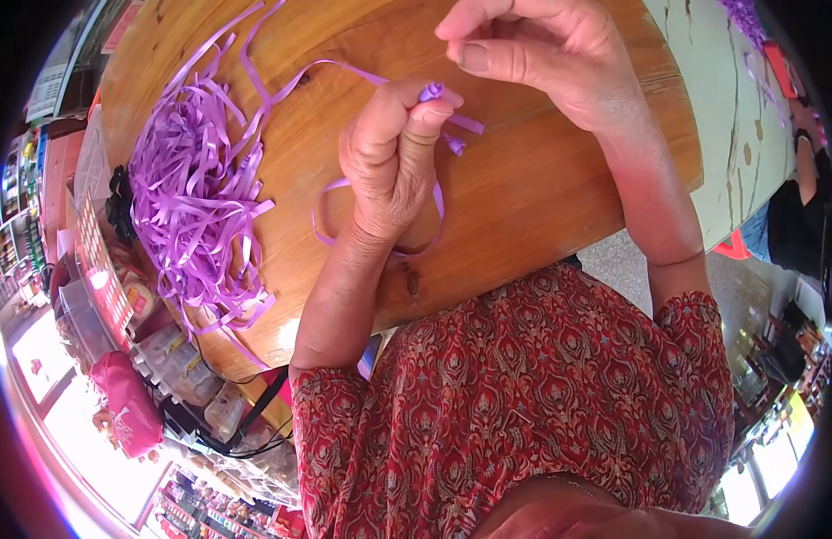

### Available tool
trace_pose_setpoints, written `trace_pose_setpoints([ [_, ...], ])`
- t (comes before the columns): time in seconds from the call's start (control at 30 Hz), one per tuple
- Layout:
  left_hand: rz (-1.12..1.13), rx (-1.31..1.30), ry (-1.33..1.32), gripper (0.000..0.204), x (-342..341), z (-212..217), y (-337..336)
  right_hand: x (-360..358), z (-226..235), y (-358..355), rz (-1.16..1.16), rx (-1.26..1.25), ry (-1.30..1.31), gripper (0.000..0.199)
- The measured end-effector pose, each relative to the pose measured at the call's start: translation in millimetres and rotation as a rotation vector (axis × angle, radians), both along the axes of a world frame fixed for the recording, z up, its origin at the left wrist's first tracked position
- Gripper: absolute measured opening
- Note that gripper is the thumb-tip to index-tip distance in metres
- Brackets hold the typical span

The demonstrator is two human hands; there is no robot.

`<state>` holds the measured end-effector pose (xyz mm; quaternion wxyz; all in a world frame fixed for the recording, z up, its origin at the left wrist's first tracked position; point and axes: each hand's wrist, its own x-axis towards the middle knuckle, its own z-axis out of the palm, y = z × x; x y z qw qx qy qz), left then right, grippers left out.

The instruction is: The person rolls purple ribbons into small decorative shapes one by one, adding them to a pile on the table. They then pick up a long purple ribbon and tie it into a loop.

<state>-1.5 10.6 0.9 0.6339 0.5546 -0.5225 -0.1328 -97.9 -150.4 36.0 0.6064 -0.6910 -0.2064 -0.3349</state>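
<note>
Ribbon (431,92), purple, was pinched into a small curl between the thumb and fingertips of the left hand (391,153), which was closed on it above the wooden table (541,189). Below that grip, one end looped down around the wrist and lay on the wood; a short tail stuck out just right of the fingers. Another length ran up and left from the pinch toward the far edge. Right hand (532,54) sat just above and right of the grip, fingers curled in with thumb against forefinger; couldn't tell whether it held anything. Well left of the grip, a loose pile of purple ribbon strips (196,202) lay on the table. Beyond the right hand, a pale tabletop (748,117).
</note>
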Motion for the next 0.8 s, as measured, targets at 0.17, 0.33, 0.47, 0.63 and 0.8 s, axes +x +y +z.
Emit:
trace_pose_setpoints([
  [0.17,-0.014,-0.065,0.068,0.012,2.6,-3.3,-1.0,18.5,-15.5,-6.0,0.001,-0.214,-0.242,0.013],
  [0.33,0.072,-0.136,-0.118,0.01,1.7,-2.3,-4.4,29.7,-16.2,-10.3,-0.142,-0.472,-0.512,0.012],
  [0.47,0.16,-0.109,-0.203,0.01,1.4,-2.5,-3.4,27.4,-17.7,-7.7,-0.147,-0.41,-0.489,0.011],
  [0.63,0.151,-0.119,-0.232,0.011,1.1,-1.1,-6.0,21.1,-12.6,-1.0,-0.121,-0.338,-0.403,0.012],
  [0.8,0.172,-0.089,-0.218,0.012,0.6,-1.0,-3.9,-17.7,37.0,24.0,-0.29,-0.139,0.401,0.014],
])
